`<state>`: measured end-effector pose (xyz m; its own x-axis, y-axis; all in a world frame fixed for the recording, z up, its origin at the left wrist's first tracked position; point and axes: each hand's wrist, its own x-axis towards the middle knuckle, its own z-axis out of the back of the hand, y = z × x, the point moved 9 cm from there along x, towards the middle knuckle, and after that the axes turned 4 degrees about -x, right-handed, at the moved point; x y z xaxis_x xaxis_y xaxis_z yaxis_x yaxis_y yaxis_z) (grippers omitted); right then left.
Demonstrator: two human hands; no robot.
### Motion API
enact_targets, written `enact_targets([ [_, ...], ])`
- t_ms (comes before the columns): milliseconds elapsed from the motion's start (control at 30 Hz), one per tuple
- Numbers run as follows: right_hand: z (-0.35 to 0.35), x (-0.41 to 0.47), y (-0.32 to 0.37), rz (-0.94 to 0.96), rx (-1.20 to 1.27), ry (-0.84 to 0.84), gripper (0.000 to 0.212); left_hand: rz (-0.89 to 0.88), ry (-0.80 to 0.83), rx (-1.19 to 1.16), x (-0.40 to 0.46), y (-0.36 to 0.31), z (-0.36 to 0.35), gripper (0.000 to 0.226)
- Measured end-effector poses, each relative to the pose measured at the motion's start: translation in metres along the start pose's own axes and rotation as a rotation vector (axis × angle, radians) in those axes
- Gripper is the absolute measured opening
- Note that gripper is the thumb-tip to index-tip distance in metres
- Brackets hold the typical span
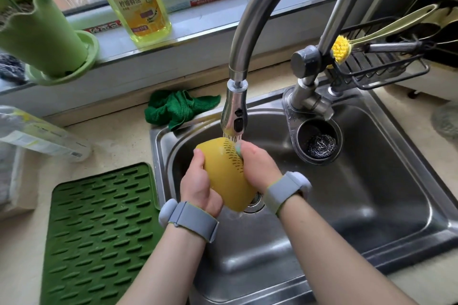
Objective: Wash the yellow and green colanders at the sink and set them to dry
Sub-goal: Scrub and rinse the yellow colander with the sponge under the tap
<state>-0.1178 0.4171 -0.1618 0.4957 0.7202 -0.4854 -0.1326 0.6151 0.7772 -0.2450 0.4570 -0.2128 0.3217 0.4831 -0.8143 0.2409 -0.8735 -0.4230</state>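
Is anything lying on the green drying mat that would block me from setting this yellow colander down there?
Nothing visible. The ribbed green silicone drying mat lies bare left of the steel sink, and the slotted yellow plastic colander in both hands has an open path over the sink's rim.

Yellow colander (slotted dome up) tilted under running water, over sink.

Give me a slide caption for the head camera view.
Both hands, left and right, hold the yellow colander under the running faucet above the sink.
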Motion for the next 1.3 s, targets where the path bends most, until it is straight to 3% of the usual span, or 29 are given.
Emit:
enact_targets([
  [133, -0.016, -0.032, 0.033, 0.225, -0.007, -0.050, 0.034, -0.023, -0.081, -0.004, 0.005, 0.003, 0.011, 0.065],
  [333, -0.004, -0.010, 0.004, 0.064, -0.006, 0.001, 0.034, -0.005, -0.036, 0.016, 0.009, 0.002, 0.008, 0.066],
  [467, -0.022, -0.035, 0.039, 0.277, -0.032, 0.004, 0.037, -0.063, -0.108, 0.006, 0.006, 0.006, 0.017, 0.061],
  [533, -0.019, -0.013, 0.034, 0.229, -0.055, 0.020, 0.037, -0.062, -0.063, 0.026, 0.006, 0.004, 0.014, 0.060],
  [667, -0.011, -0.001, -0.007, 0.022, 0.130, 0.108, 0.032, -0.020, -0.017, 0.023, 0.006, -0.007, 0.013, 0.072],
  [733, -0.014, -0.018, -0.005, 0.070, 0.176, 0.029, 0.032, -0.045, -0.076, -0.005, 0.006, -0.010, 0.016, 0.074],
  [800, -0.027, -0.033, 0.020, 0.216, 0.038, -0.018, 0.038, -0.076, -0.119, -0.006, 0.005, -0.009, 0.016, 0.070],
  [900, -0.023, -0.020, 0.048, 0.324, -0.141, -0.081, 0.041, -0.072, -0.038, 0.061, -0.003, -0.006, 0.001, 0.058],
  [1067, -0.004, 0.024, 0.000, 0.086, 0.033, 0.125, 0.031, -0.040, 0.057, 0.045, -0.016, -0.016, -0.013, 0.064],
  [1167, -0.014, 0.000, -0.028, -0.042, 0.320, 0.070, 0.037, -0.047, 0.005, -0.065, -0.011, -0.020, -0.009, 0.068],
  [1233, -0.023, -0.018, -0.021, 0.050, 0.254, -0.009, 0.042, -0.057, -0.076, -0.105, -0.005, -0.017, -0.001, 0.068],
  [1300, -0.029, -0.035, 0.011, 0.223, -0.010, -0.075, 0.048, -0.081, -0.128, -0.009, -0.001, -0.012, 0.003, 0.068],
])
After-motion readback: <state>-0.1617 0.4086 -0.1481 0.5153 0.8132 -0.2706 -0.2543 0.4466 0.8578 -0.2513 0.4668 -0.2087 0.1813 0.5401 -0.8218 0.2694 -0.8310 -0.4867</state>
